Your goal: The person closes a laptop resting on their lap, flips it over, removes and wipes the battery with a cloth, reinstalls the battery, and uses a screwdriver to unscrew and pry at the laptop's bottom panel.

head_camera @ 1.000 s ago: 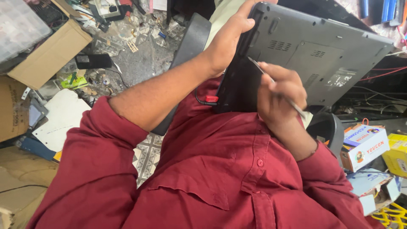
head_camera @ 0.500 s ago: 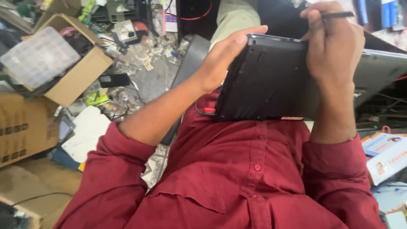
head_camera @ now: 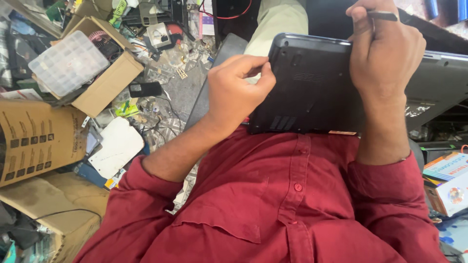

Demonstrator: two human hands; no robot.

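Note:
A dark laptop (head_camera: 312,87) lies bottom side up across my lap, above my red shirt. My left hand (head_camera: 236,92) grips its left edge, thumb and fingers pinched at the corner. My right hand (head_camera: 385,48) rests on the laptop's upper right part and is closed around a thin dark tool (head_camera: 382,15), probably a screwdriver, whose end sticks out to the right. The laptop's grey far end (head_camera: 438,83) runs off to the right.
The floor at left is cluttered: a cardboard box (head_camera: 105,85) holding a clear plastic organiser (head_camera: 68,63), a printed brown carton (head_camera: 34,141), a white sheet (head_camera: 117,146), small parts and cables. Colourful boxes (head_camera: 448,180) sit at right. A flat grey panel (head_camera: 214,78) leans beside my leg.
My left hand slid from the laptop's top corner down onto its left edge. My right hand, tool in it, went from the near edge up to the laptop's far upper side. The laptop lies flatter.

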